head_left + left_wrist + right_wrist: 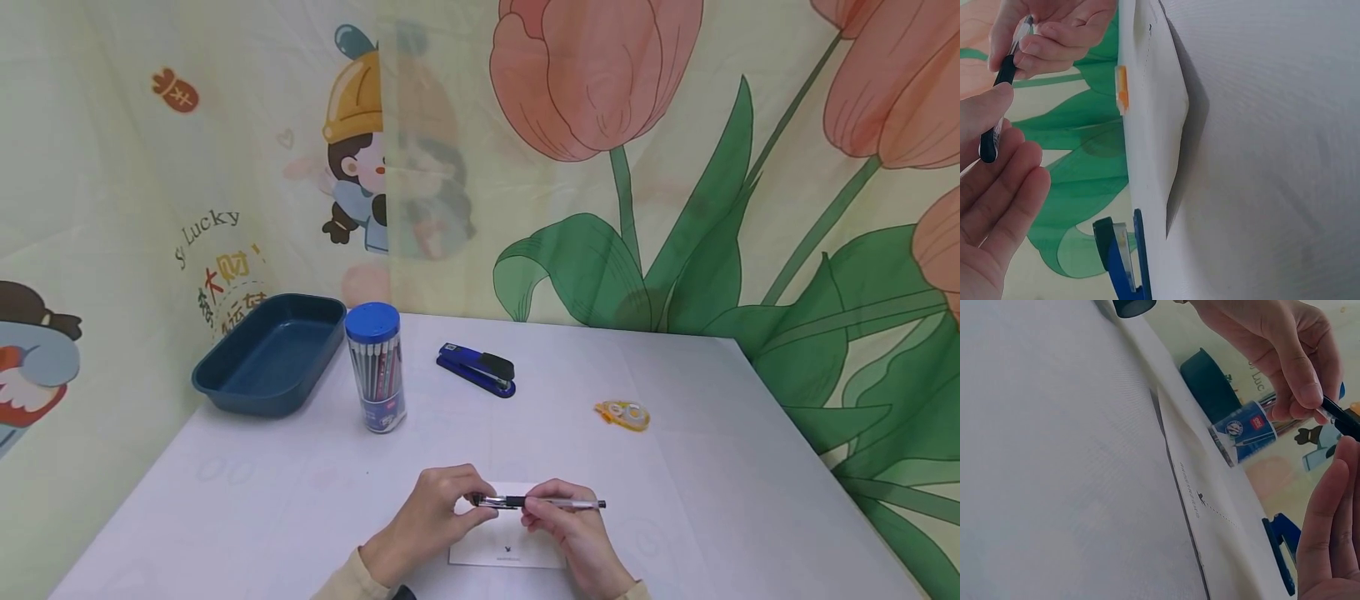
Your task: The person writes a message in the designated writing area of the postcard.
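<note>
A pen (562, 502) with a clear barrel and black grip lies level between my two hands, over a white paper booklet (480, 546) with a small dark print. My left hand (438, 508) pinches its dark clip end between thumb and fingers. Around the barrel, near the black part, are the thumb and fingers of my right hand (566, 525). The left wrist view shows the left thumb (988, 112) pressed on the black end of the pen, with the other fingers spread below it.
Behind the hands stand a clear tub of pencils (378, 371) with a blue lid and a blue stapler (476, 368). A dark blue tray (270, 358) sits at the back left. An orange correction tape (624, 415) lies on the right of the white table (720, 500).
</note>
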`<state>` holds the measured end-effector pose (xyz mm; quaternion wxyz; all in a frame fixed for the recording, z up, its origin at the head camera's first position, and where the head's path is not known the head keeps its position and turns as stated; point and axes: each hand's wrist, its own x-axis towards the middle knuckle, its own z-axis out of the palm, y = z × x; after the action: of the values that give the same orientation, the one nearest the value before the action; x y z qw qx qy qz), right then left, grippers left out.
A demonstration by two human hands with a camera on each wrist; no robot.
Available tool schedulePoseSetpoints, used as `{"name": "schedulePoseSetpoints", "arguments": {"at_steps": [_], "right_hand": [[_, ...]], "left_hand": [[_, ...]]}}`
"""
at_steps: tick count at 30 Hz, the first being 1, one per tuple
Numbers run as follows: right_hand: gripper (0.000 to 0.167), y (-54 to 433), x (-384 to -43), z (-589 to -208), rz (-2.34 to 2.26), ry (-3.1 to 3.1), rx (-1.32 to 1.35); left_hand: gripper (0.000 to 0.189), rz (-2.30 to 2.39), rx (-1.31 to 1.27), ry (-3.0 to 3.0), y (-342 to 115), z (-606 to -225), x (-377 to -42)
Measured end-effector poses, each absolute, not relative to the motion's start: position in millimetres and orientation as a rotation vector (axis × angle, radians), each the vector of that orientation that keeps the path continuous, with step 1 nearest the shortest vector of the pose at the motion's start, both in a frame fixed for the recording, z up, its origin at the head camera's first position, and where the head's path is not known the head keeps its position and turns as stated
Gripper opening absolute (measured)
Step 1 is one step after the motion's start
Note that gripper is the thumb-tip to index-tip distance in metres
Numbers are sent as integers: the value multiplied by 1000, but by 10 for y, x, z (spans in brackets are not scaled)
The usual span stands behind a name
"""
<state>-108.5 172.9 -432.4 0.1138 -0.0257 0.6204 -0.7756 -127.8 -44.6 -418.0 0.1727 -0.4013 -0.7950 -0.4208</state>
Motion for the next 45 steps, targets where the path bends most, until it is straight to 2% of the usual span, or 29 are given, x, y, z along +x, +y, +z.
{"name": "schedulePoseSetpoints", "arguments": {"at_steps": [7, 21, 32, 45], "right_hand": [[21, 1761, -1084, -4349, -2315, 1833, -181], [20, 1778, -1082, -4334, -2322, 1852, -163], [23, 1867, -1062, -4352, -2362, 1831, -254], [18, 1946, -1085, -4312, -2339, 1943, -88]], "left_hand": [[14, -1214, -1051, -2363, -482, -4156, -1273], [15, -1207, -1015, -2376, -553, -4155, -1282], [17, -1167, -958, -2361, -656, -4135, -1274], [19, -1112, -888, -2344, -774, -4145, -1312]]}}
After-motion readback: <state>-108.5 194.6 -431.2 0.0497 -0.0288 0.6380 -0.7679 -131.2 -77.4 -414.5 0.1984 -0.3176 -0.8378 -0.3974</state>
